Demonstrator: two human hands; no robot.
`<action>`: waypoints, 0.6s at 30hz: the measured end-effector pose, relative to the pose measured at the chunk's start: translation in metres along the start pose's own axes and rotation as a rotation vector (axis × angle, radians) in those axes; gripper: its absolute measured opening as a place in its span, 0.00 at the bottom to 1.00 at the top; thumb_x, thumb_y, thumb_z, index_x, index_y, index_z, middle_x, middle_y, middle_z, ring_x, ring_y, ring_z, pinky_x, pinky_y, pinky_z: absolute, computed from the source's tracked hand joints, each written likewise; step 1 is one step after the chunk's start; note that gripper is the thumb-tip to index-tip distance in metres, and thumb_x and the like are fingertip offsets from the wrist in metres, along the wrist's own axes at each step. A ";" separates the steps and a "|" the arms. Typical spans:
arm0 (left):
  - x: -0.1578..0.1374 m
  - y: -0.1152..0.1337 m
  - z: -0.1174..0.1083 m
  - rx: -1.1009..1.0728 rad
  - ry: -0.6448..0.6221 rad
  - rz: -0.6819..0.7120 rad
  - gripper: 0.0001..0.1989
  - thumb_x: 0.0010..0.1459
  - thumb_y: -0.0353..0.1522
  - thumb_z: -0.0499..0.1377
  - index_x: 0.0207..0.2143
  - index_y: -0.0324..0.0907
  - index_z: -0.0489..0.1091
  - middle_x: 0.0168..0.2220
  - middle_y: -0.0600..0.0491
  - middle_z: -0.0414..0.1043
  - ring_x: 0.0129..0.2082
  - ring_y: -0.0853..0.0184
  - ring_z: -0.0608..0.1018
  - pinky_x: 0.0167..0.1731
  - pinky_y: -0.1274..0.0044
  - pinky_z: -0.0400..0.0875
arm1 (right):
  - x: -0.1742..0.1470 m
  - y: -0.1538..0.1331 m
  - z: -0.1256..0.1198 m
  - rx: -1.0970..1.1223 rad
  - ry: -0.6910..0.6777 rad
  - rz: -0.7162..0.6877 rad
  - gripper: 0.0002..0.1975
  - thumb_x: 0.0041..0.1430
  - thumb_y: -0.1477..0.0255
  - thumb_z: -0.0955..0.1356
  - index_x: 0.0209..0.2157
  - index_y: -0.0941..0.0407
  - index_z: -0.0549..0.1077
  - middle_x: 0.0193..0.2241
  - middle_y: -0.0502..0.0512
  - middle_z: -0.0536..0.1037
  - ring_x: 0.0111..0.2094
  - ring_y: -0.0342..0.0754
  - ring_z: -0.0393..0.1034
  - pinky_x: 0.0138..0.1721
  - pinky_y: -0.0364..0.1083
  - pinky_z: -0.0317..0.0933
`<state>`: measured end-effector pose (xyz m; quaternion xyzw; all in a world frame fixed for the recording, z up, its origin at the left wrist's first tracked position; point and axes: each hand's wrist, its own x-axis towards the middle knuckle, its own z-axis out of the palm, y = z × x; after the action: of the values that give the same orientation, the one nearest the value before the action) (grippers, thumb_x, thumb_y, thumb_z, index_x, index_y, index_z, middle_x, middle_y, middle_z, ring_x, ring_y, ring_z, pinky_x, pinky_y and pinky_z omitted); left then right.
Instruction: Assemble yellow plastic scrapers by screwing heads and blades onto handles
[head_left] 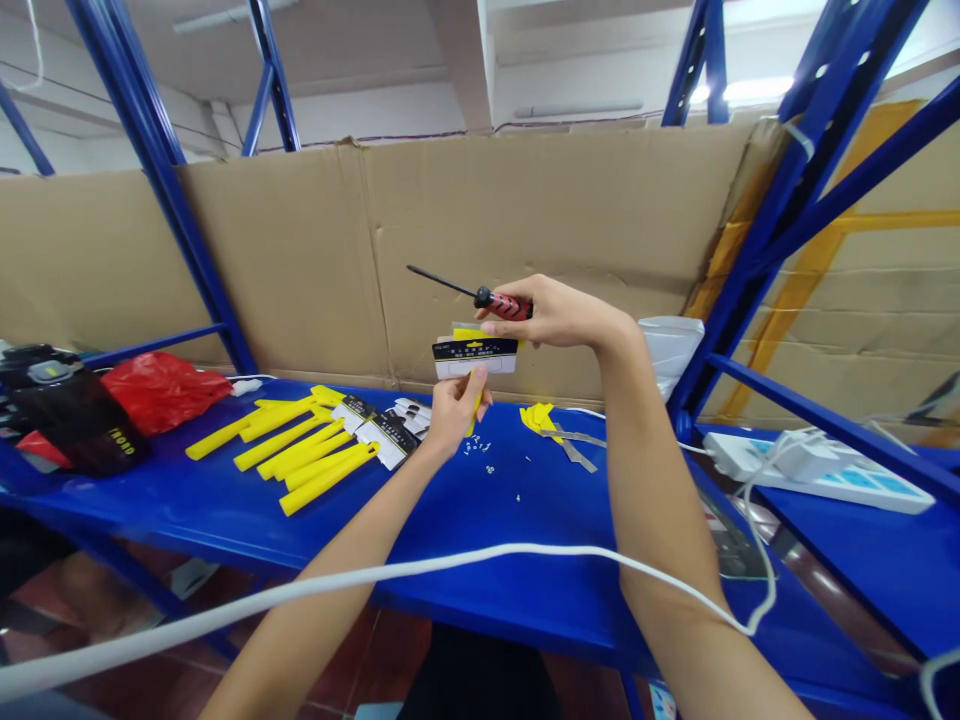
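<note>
The printed card [466,356] is being pinched by the left grip [455,410] above the blue tabletop [442,515], with a yellow piece [468,335] being partly hidden behind it. The screwdriver [513,306] is being clasped by the right grip [559,310], its shaft being pointed leftward; whether the yellow piece is also being touched by those fingertips cannot be told. The card is being judged light, thin and easily creased, best pinched gently at its lower edge; the screwdriver, stiff, best held by its patterned handle.
</note>
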<state>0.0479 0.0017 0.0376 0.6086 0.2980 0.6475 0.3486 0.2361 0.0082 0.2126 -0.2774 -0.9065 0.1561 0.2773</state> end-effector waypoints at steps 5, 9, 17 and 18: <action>-0.001 0.000 0.001 0.000 0.009 -0.009 0.37 0.63 0.64 0.66 0.20 0.41 0.73 0.17 0.53 0.68 0.15 0.73 0.67 0.19 0.76 0.60 | 0.002 0.001 0.000 -0.045 -0.110 0.046 0.20 0.66 0.52 0.76 0.45 0.55 0.81 0.34 0.52 0.79 0.31 0.45 0.67 0.28 0.45 0.60; -0.002 0.000 0.003 0.000 0.018 -0.014 0.37 0.62 0.64 0.67 0.20 0.41 0.72 0.18 0.53 0.69 0.15 0.74 0.67 0.18 0.77 0.60 | 0.004 0.005 -0.002 -0.138 -0.101 0.045 0.16 0.62 0.57 0.78 0.37 0.55 0.79 0.29 0.49 0.73 0.30 0.44 0.61 0.30 0.46 0.54; -0.001 -0.006 -0.001 0.051 -0.009 0.034 0.33 0.66 0.59 0.66 0.24 0.41 0.73 0.21 0.54 0.72 0.16 0.74 0.69 0.19 0.77 0.62 | 0.004 0.008 -0.006 -0.163 -0.106 0.053 0.10 0.58 0.65 0.78 0.33 0.55 0.78 0.27 0.47 0.69 0.31 0.44 0.57 0.32 0.47 0.50; -0.001 -0.008 -0.001 0.056 -0.013 0.037 0.32 0.66 0.59 0.67 0.26 0.41 0.73 0.22 0.54 0.73 0.16 0.74 0.69 0.20 0.78 0.63 | 0.003 0.008 -0.007 -0.170 -0.079 0.050 0.10 0.58 0.66 0.78 0.33 0.55 0.78 0.27 0.48 0.69 0.31 0.45 0.57 0.33 0.48 0.50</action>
<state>0.0473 0.0052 0.0304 0.6277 0.3025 0.6412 0.3215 0.2412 0.0174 0.2156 -0.3163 -0.9194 0.0964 0.2129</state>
